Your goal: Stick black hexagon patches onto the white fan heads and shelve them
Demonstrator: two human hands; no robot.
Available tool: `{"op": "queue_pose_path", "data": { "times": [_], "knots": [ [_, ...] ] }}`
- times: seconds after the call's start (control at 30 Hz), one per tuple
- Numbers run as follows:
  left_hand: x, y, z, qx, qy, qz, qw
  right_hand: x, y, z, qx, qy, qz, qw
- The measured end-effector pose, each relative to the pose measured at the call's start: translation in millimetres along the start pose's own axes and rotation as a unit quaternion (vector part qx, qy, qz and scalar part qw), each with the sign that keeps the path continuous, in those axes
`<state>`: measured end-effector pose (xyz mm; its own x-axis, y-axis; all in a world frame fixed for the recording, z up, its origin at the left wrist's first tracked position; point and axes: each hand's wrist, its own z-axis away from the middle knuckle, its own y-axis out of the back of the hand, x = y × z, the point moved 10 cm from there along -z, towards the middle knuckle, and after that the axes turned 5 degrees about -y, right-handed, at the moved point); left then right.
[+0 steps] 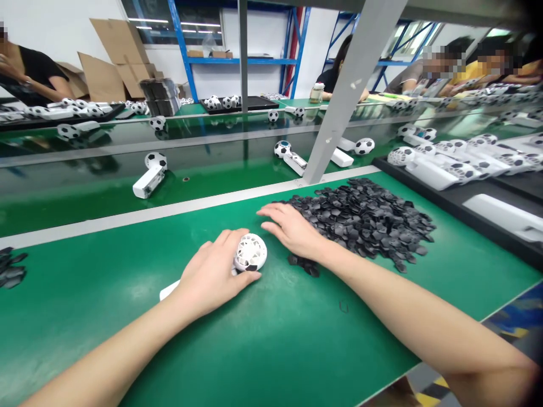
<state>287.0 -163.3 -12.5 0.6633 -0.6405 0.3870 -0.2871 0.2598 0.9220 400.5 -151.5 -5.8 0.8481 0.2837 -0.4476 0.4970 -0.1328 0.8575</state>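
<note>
My left hand is wrapped round a white handheld fan with a football-patterned round head. The head's open white grille faces up, with a black patch at its lower edge. Most of the handle is hidden under my palm; its white end shows beyond my wrist. My right hand hovers or rests just right of the fan head, thumb and fingers apart, with nothing visible in it. Right beside it spreads a heap of small black plastic pieces, some lying under the wrist.
A black tray of white fan parts stands at the right. Beyond the pale rail, football fans lie on a green conveyor. A grey post rises behind the heap. More black pieces lie far left. Several people sit across.
</note>
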Motion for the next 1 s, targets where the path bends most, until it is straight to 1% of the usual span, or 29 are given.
{"op": "queue_pose_path", "data": {
  "times": [0.07,0.13,0.23,0.37,0.47,0.57,0.6,0.67,0.77,0.87,0.93,1.0],
  "knots": [
    [-1,-0.9,0,0.001,0.002,-0.01,1.0,19,1,-7,0.012,-0.028,0.119,0.992],
    [-3,-1.2,0,0.001,-0.004,-0.005,1.0,27,-2,-8,-0.01,-0.033,0.19,0.981],
    [-5,-0.9,-1,-0.01,-0.022,0.009,1.0,23,-6,-4,-0.048,-0.017,0.23,0.972],
    [-7,1.9,0,-0.033,-0.052,0.0,0.998,13,-3,4,-0.068,-0.007,0.23,0.971],
    [-9,6.0,0,-0.031,-0.067,-0.015,0.997,9,5,7,-0.044,-0.007,0.171,0.984],
    [-10,6.4,0,-0.038,-0.069,-0.012,0.997,7,16,9,-0.004,-0.03,0.02,0.999],
    [-10,6.0,0,-0.043,-0.067,-0.008,0.997,8,17,10,-0.004,-0.047,-0.046,0.998],
    [-10,5.5,0,-0.048,-0.055,-0.002,0.997,7,13,12,-0.025,-0.079,-0.167,0.982],
    [-12,5.1,-1,-0.044,-0.033,0.004,0.998,-5,6,17,-0.068,-0.091,-0.28,0.953],
    [-11,4.8,-2,-0.03,-0.029,0.003,0.999,-17,2,21,-0.086,-0.081,-0.318,0.941],
    [-11,4.8,-3,-0.019,-0.035,-0.002,0.999,-21,0,23,-0.1,-0.073,-0.314,0.942],
    [-11,5.4,-3,-0.01,-0.039,-0.006,0.999,-25,-2,25,-0.12,-0.061,-0.287,0.948]
  ]
}}
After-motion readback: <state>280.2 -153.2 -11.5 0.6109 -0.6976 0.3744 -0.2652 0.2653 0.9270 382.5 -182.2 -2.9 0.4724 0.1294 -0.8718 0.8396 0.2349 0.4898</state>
